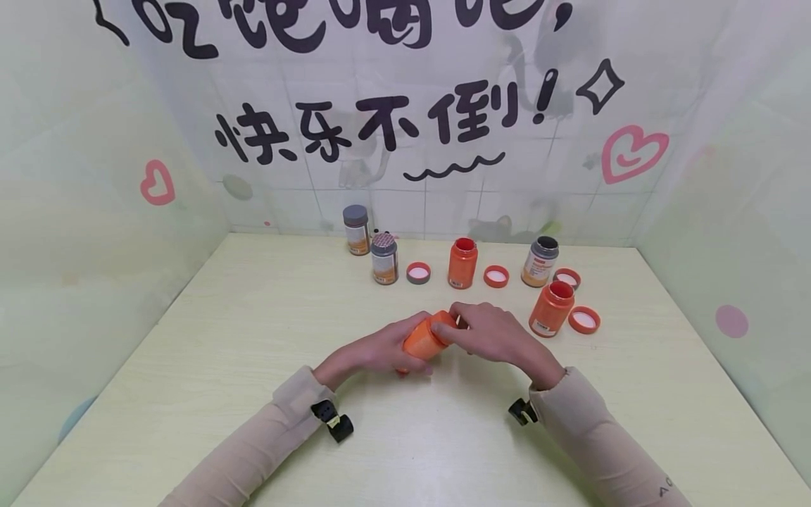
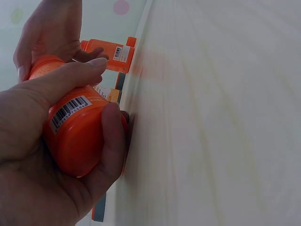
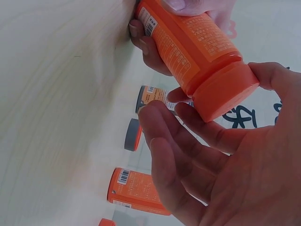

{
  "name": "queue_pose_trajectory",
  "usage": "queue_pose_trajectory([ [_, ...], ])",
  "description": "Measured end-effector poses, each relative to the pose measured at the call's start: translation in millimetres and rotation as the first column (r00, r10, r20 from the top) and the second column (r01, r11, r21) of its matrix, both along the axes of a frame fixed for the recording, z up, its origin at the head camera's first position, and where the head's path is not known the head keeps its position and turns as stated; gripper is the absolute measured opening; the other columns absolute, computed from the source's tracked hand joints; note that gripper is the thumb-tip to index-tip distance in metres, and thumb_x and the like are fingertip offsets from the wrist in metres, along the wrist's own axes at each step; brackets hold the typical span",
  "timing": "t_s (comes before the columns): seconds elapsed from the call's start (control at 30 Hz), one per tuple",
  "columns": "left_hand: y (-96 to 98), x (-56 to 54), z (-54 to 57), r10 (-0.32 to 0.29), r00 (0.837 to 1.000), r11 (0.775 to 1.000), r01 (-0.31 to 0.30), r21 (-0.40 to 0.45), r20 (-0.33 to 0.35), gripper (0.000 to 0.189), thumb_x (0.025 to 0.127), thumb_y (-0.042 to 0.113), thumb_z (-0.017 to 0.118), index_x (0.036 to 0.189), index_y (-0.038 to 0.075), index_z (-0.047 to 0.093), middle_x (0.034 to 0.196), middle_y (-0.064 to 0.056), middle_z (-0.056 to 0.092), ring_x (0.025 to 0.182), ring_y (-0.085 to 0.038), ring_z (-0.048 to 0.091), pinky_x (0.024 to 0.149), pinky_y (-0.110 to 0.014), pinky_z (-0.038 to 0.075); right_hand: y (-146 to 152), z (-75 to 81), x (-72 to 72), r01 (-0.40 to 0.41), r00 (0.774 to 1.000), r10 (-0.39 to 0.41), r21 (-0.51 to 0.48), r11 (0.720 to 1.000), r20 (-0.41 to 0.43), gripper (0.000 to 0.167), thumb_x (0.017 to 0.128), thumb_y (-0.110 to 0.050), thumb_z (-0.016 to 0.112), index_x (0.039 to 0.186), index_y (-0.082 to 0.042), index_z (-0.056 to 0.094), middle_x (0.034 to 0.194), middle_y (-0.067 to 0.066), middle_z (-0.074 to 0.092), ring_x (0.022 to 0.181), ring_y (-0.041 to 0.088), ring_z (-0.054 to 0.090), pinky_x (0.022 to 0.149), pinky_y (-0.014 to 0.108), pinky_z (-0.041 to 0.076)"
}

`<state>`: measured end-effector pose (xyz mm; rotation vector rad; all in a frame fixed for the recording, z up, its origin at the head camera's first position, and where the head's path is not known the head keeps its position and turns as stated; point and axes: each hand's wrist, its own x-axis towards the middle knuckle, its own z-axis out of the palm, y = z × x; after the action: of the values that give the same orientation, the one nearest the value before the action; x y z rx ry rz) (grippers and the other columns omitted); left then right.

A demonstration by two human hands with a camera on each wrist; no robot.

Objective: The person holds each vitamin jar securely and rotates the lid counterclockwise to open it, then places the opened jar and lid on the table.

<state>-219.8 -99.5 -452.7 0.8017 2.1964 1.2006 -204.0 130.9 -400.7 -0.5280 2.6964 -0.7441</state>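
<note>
My left hand [image 1: 386, 348] grips an orange bottle [image 1: 423, 343] round its body, tilted over the middle of the table. In the left wrist view the bottle's base and barcode label [image 2: 70, 113] face the camera. The bottle's orange cap [image 3: 225, 92] sits on its upper end. Pinching this cap between thumb and index finger, my right hand [image 1: 494, 334] comes in from the right. Its other fingers [image 3: 164, 162] are bent and touch nothing in the right wrist view. Closest to the right hand stands an uncapped orange bottle [image 1: 550, 313].
Toward the back stand a grey-capped bottle [image 1: 357, 232], a grey bottle with a patterned top [image 1: 384, 264], an open red-orange bottle [image 1: 462, 267] and an open grey bottle [image 1: 538, 266]. Several loose lids lie among them, including an orange lid [image 1: 584, 320]. Printed fabric walls [image 1: 405, 211] enclose the table.
</note>
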Motion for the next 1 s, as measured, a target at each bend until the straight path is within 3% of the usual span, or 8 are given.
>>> queue_pose_trajectory([
  [0.7,-0.9,-0.7,-1.1,-0.012,1.000,1.000,0.012,0.010,-0.017,0.057,0.090,0.021,0.079,0.138,0.026,0.047,0.120,-0.001,0.059,0.110,-0.022,0.056,0.089,-0.036,0.051,-0.9,2.1,1.2,-0.037,0.999,0.037,-0.030,0.999,0.010,0.041,0.096,-0.045,0.060,0.126,-0.016,0.059,0.092,-0.001,0.067,0.075,0.016,0.062,0.067,0.029,0.052],
  [1.0,-0.7,0.2,-0.2,-0.010,1.000,1.000,0.010,0.012,-0.022,0.057,0.089,0.019,0.079,0.136,0.025,0.048,0.119,-0.001,0.059,0.109,-0.021,0.056,0.091,-0.037,0.049,5.8,3.1,-1.4,-0.133,0.985,0.150,-0.175,0.976,0.088,0.045,0.094,-0.033,0.063,0.136,-0.020,0.052,0.108,0.004,0.068,0.082,0.020,0.068,0.072,0.032,0.057],
])
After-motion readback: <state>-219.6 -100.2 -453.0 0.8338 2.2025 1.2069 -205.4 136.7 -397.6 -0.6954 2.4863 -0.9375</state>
